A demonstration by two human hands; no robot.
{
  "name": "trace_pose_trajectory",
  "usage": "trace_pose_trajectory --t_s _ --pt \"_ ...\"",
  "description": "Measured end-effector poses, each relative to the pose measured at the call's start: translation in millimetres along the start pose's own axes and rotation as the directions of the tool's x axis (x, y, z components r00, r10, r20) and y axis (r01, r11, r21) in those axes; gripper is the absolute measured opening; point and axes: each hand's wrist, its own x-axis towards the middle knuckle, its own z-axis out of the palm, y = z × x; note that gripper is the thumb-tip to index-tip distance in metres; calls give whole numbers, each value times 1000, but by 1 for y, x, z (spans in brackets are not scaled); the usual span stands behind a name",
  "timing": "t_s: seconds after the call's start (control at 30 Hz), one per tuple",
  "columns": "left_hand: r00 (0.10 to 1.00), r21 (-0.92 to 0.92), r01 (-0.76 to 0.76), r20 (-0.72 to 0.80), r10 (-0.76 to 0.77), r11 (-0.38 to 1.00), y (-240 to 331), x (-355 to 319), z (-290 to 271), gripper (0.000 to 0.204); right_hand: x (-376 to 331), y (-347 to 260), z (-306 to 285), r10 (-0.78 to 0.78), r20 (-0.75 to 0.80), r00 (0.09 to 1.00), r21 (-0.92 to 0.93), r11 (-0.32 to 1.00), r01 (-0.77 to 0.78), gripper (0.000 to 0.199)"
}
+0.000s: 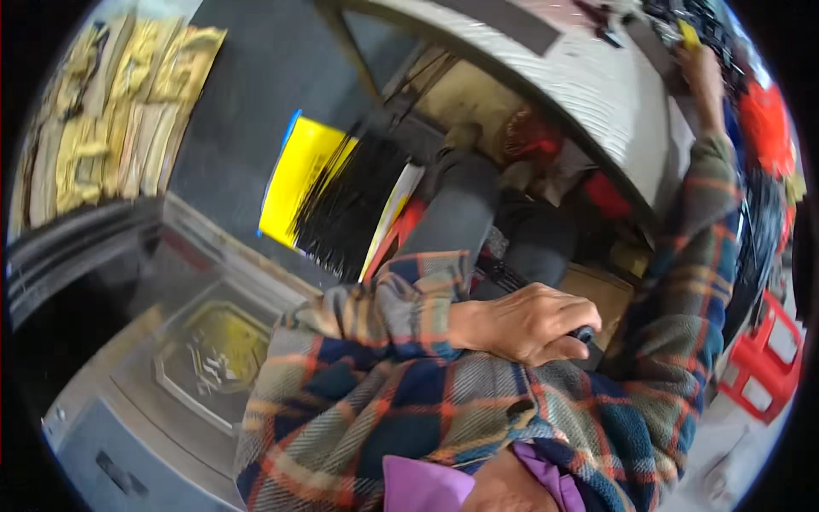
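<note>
Across my lap, my left hand [533, 324] is closed around a black thing with a rounded end [583, 334] that pokes out beside the thumb. Thin black strips [502, 275] show behind the wrist; whether they belong to the held thing, I cannot tell. Stretched far to the upper right, my right hand [704, 72] is over the cluttered end of the white-covered table. Beside its fingers is a small yellow thing [688, 34], and dark items lie close around it. The right fingers are blurred and partly hidden, so their grip is unclear.
A yellow box [294, 175] with many thin black strands [350, 200] is at my left. Farther left are stacked yellowish bundles [136, 111] and a grey machine [141, 452] with a window. The table's edge [580, 128] curves ahead; a red plastic stool [765, 358] stands at right.
</note>
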Motion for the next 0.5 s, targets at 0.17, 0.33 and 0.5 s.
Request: trace_pose_trajectory --t_s 0.17,0.33,0.5 --pt "995 -16 40 -95 -41 999 2 -10 -6 46 -3 -21 1 50 61 997 359 931 -69 35" --pt "983 3 24 -183 -23 1000 1 -10 -8 47 -22 9 -13 34 -93 995 559 829 24 35" --pt "837 -149 281 -445 -318 948 21 -10 -47 62 -164 -123 -121 204 3 979 966 253 -55 28"
